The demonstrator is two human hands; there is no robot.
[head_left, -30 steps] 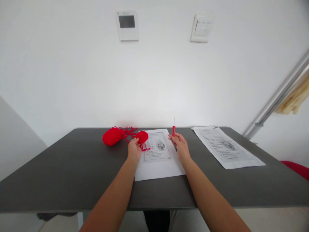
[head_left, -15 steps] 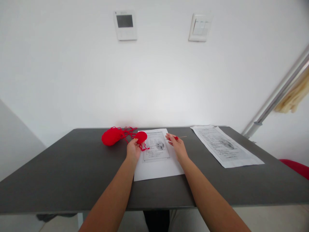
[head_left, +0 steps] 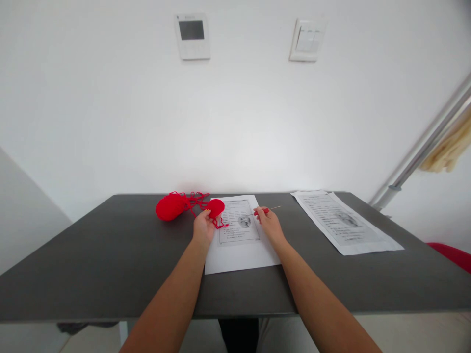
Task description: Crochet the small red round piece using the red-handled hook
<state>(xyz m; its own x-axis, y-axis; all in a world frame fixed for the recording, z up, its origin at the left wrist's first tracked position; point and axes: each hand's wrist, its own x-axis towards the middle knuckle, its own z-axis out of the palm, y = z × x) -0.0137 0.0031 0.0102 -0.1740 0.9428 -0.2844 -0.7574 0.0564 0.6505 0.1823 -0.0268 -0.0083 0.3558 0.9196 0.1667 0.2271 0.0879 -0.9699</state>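
My left hand (head_left: 203,228) pinches a small round red crocheted piece (head_left: 216,208) at the top left corner of a printed sheet (head_left: 241,247). Red yarn strands run from it to a red yarn ball (head_left: 169,207) lying to the left on the dark table (head_left: 91,260). My right hand (head_left: 270,225) is closed on a red-handled crochet hook (head_left: 265,211), which lies nearly level, its thin metal shaft pointing right and away from me.
A second printed sheet (head_left: 344,223) lies on the right part of the table. On the white wall behind hang a small screen panel (head_left: 192,35) and a switch plate (head_left: 307,40). A metal rail (head_left: 423,149) slants at the right, and a red seat edge (head_left: 454,256) shows beyond the table.
The crochet hook has tipped from upright to nearly level, pointing right. My right hand has sunk slightly toward the sheet. My left hand stays on the red piece.
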